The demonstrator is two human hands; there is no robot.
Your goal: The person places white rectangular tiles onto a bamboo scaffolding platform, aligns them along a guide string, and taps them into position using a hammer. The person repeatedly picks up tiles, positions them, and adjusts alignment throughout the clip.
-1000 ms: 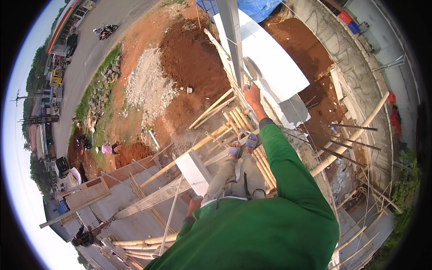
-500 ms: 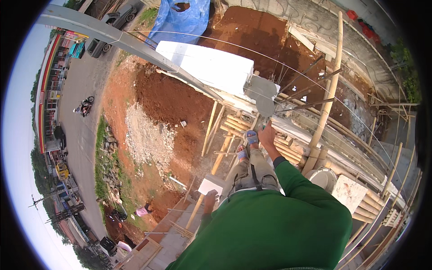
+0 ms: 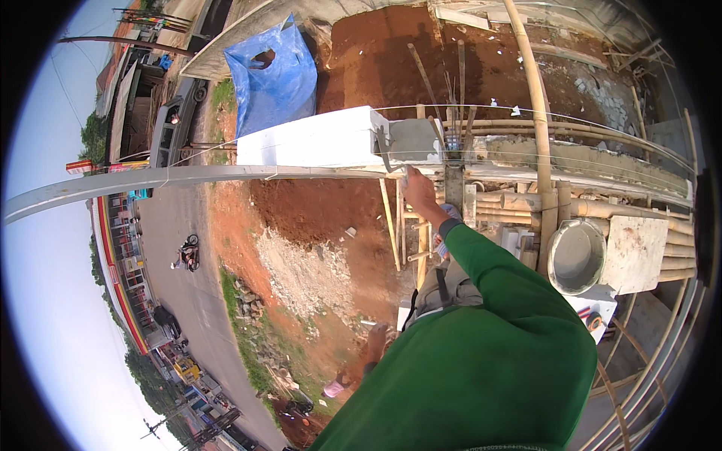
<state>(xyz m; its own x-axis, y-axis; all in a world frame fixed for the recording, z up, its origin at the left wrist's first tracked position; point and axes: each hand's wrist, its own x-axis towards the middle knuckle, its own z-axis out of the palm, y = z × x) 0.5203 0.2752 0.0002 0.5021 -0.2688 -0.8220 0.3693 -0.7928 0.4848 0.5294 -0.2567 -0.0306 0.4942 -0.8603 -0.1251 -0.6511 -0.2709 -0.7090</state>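
We see right hand closed around trowel handle, blade against end of white block topping wall. Left hand low by knee; we cannot tell finger state. Open drop past block edge to red soil. Blue tarp behind. Grey bucket on bamboo scaffold, right.

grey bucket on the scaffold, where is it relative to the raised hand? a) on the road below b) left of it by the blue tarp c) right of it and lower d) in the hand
c: the grey bucket sits among the bamboo poles, right of and lower in the picture than the right hand, which reaches up by the white block.
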